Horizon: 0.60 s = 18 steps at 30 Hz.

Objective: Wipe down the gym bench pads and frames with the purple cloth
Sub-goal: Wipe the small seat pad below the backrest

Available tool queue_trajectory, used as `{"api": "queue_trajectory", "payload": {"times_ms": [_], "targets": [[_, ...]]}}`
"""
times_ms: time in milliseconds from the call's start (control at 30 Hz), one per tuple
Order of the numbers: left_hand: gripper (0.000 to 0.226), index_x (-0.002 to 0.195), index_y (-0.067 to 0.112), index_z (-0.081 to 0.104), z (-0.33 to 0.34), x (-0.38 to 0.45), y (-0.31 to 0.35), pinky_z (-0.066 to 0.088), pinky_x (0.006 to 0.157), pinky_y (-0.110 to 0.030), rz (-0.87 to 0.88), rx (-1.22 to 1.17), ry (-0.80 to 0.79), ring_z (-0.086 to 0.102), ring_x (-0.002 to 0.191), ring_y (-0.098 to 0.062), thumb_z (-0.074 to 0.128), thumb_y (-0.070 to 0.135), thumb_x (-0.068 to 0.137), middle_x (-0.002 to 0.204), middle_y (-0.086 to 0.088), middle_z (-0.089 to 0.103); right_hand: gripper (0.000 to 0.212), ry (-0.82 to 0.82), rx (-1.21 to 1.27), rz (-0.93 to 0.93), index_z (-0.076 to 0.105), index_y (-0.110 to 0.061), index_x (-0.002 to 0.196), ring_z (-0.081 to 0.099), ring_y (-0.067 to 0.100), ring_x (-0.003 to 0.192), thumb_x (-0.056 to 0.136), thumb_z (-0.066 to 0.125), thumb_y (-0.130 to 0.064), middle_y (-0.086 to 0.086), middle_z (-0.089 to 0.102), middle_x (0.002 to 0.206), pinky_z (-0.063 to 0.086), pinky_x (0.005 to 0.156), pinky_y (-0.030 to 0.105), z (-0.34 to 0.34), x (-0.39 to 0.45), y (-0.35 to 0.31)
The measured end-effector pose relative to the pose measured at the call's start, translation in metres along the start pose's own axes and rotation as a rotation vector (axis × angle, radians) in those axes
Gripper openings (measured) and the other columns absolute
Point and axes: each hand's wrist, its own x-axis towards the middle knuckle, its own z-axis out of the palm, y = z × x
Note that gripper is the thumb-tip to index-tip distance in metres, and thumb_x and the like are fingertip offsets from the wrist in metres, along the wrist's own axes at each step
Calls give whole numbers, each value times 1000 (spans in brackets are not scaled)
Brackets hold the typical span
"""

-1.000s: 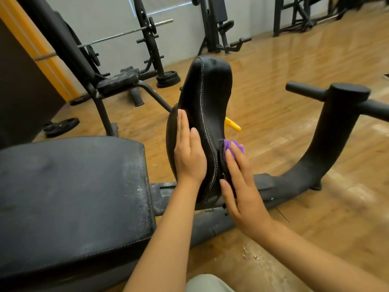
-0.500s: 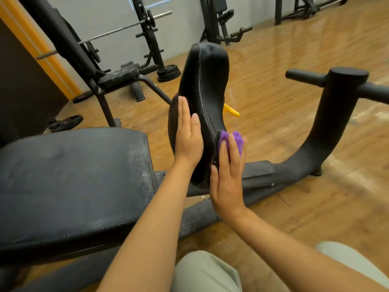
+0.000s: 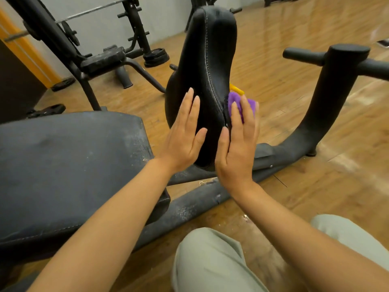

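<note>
A black stitched seat pad [image 3: 207,60] stands tilted up on edge at the centre. My left hand [image 3: 185,131] lies flat against its left face with straight fingers. My right hand [image 3: 237,140] presses the purple cloth [image 3: 235,102] against the pad's right side with straight fingers; most of the cloth is hidden under them. The long dusty back pad [image 3: 69,169] fills the left. The black frame beam [image 3: 189,205] runs below the hands to a curved post with a handle bar [image 3: 328,81].
A yellow lever tip [image 3: 236,89] shows behind the cloth. A barbell rack [image 3: 134,28], another bench frame [image 3: 101,62] and weight plates [image 3: 156,57] stand on the wooden floor behind. My knees in light trousers [image 3: 212,262] are at the bottom.
My right hand with the cloth has slid up the pad's right side, its fingers now pointing straight up. My left hand stays flat on the left face. The camera has moved closer and lower.
</note>
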Motion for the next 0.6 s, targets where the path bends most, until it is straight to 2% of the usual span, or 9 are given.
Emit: {"api": "queue_trajectory", "payload": {"times_ms": [100, 167, 267, 367, 467, 500, 600], "targets": [[64, 146, -12, 16, 1, 3, -1, 17, 118, -52, 47, 10, 38, 9, 147, -37, 29, 33, 102, 155, -30, 8, 63, -38, -87, -47, 6, -7, 151, 7, 50, 141, 97, 39, -12, 8, -3, 158, 10, 119, 50, 15, -64, 10], [64, 144, -13, 20, 2, 6, -3, 18, 118, -51, 86, 22, 62, 13, 145, -40, 29, 35, 102, 153, -32, 12, 73, -58, -98, -44, -8, -17, 151, -3, 41, 144, 97, 41, -13, 0, -19, 157, 8, 119, 45, 25, -96, 18], [62, 142, -12, 24, 5, 8, -5, 18, 118, -49, 106, 30, 104, 17, 144, -40, 29, 35, 102, 151, -33, 16, 75, -6, -23, 48, -13, -18, 150, -12, 32, 145, 98, 41, -16, -2, -23, 156, 7, 119, 49, 37, -96, 9], [59, 142, -11, 25, 6, 10, -5, 18, 119, -46, 111, 38, 130, 20, 142, -40, 30, 33, 102, 150, -33, 19, 64, 65, 28, 42, -5, -12, 151, -7, 37, 144, 100, 33, -20, 3, -13, 158, 6, 118, 52, 35, -72, -2], [60, 142, -11, 25, 5, 9, -3, 17, 120, -39, 89, 20, 129, 19, 144, -37, 30, 34, 102, 151, -32, 18, 51, 130, 1, 8, 22, 11, 142, 11, 50, 140, 97, 34, -11, 32, 15, 150, 12, 117, 54, 18, -26, 0], [60, 143, -10, 25, 5, 9, -1, 16, 121, -38, 76, 7, 129, 18, 144, -36, 30, 34, 102, 152, -31, 17, 47, 153, -12, 3, 31, 13, 138, 17, 52, 138, 96, 36, -7, 36, 22, 146, 16, 116, 55, 15, -10, 0], [61, 146, -8, 21, 3, 6, 4, 14, 121, -33, 27, -24, 103, 13, 147, -32, 30, 34, 102, 155, -27, 12, 42, 214, -42, 25, 40, 14, 133, 24, 50, 137, 94, 39, -2, 34, 31, 143, 22, 114, 55, 17, 5, -6]]}}
